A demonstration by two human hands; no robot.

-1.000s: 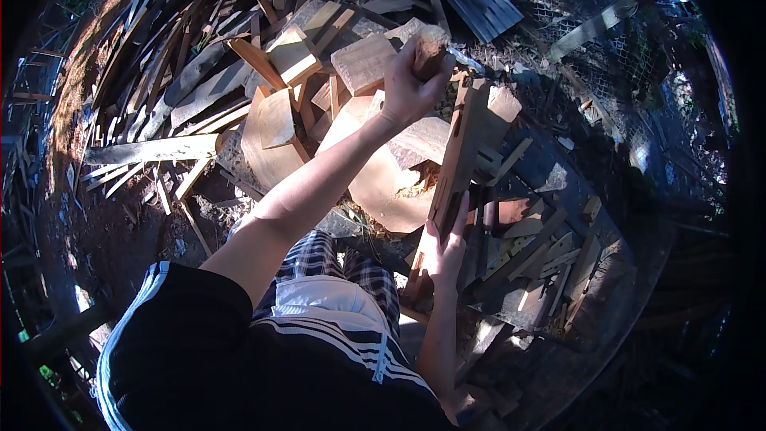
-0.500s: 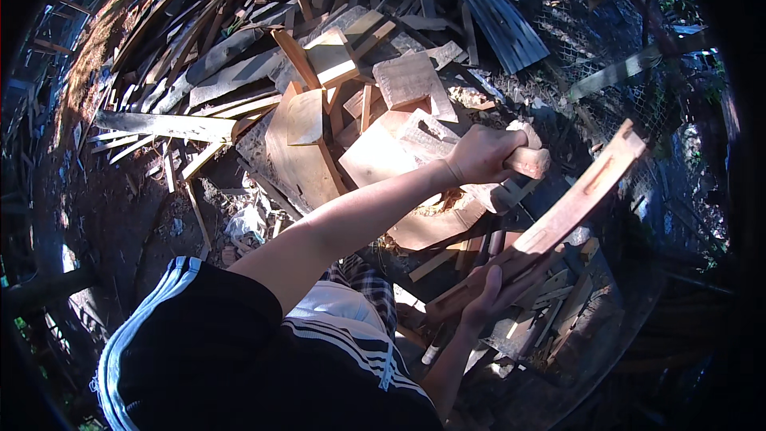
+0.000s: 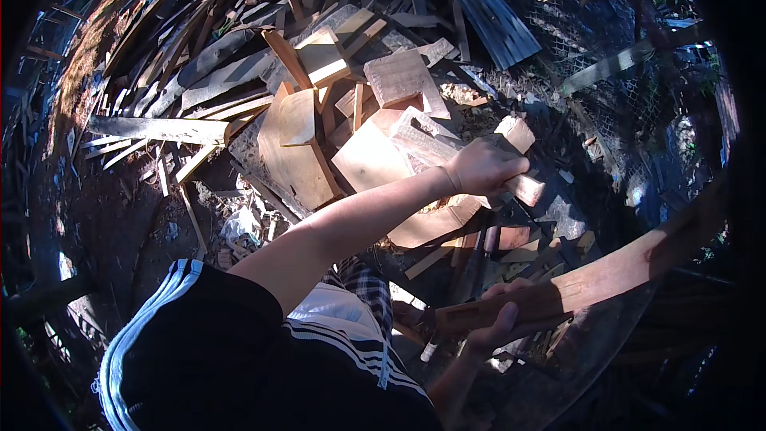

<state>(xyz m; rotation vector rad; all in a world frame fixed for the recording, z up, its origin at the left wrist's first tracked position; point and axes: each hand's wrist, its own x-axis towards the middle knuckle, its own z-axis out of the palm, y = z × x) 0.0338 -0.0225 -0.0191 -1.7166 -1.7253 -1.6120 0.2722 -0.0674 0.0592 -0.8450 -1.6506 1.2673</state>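
My left hand (image 3: 481,168) is stretched out over the wood pile, fingers wrapped round a short, thick piece of pale wood (image 3: 526,189) whose ends stick out on either side. Nearer my body, my right hand (image 3: 493,329) grips a long, curved wooden board (image 3: 590,281) close to its lower end, thumb on top and fingertips on the far side. The board reaches out to the right, its far end in shadow. Below my left wrist lie a large pale wood slab (image 3: 375,156) and a curved cut piece (image 3: 435,227).
A square wooden block (image 3: 396,80) and a curved, box-like piece (image 3: 297,156) lie on the pile. Long scrap slats (image 3: 159,129) spread to the left. Corrugated sheet (image 3: 496,28) lies at the back, with wire mesh (image 3: 610,108) at the right.
The curved board has swung down and outward to the right, from a steep slant to a flatter one. My left hand has shifted slightly left and lower, still holding the short wood piece.
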